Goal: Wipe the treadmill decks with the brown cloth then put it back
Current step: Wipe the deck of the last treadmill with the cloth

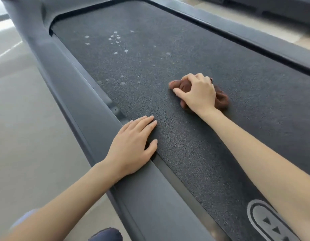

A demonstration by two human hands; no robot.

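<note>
The dark textured treadmill deck (pixel 168 49) runs from the near right to the far left of the head view. My right hand (pixel 197 93) grips a bunched brown cloth (pixel 221 99) and holds it down on the middle of the belt. My left hand (pixel 133 145) lies flat with straight fingers across the belt's left edge and the grey side rail (pixel 77 94). Pale dusty spots (pixel 116 39) speckle the belt farther up, beyond the cloth.
Beige floor (pixel 20 119) lies to the left of the treadmill. A grey side rail (pixel 255 28) borders the belt on the right. Another dark machine (pixel 272 6) stands at the top right. An oval logo with arrows (pixel 270 223) marks the belt's near end.
</note>
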